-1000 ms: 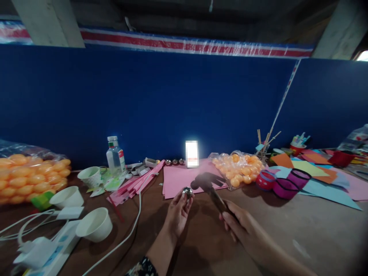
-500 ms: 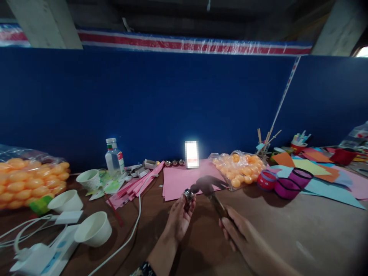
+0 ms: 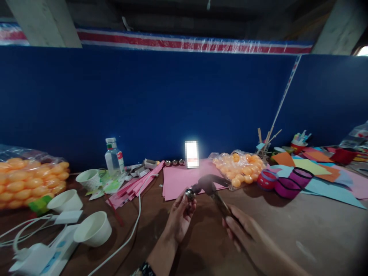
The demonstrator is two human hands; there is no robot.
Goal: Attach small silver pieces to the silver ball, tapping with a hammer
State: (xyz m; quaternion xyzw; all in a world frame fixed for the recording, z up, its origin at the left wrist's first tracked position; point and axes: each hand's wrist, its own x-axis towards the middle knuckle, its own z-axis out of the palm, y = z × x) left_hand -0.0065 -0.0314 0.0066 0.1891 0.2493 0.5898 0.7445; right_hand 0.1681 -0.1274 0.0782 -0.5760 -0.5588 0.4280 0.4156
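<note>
Between its fingertips, my left hand [image 3: 181, 216] grips a shiny metal ball [image 3: 189, 194] above the table. My right hand [image 3: 240, 228] is closed round the handle of a claw hammer [image 3: 209, 187]. The hammer's round face is right beside the ball; whether the two touch I cannot tell. Behind them a stack of pink paper [image 3: 176, 182] lies on the table. Along its back edge sit several more metal balls [image 3: 174, 162], left of a bright blurred-out upright rectangle [image 3: 191, 154].
Bags of orange balls lie at left [image 3: 31, 180] and right [image 3: 241, 168]. White cups [image 3: 93, 229], a power strip [image 3: 59, 253] and a white cable [image 3: 133, 226] occupy the left side. Purple cups [image 3: 287, 188] and coloured paper [image 3: 330, 188] are at right. A blue partition [image 3: 172, 99] stands behind.
The hammer and my right hand have shifted slightly to the right. My left hand still holds the metal ball, almost in the same place.
</note>
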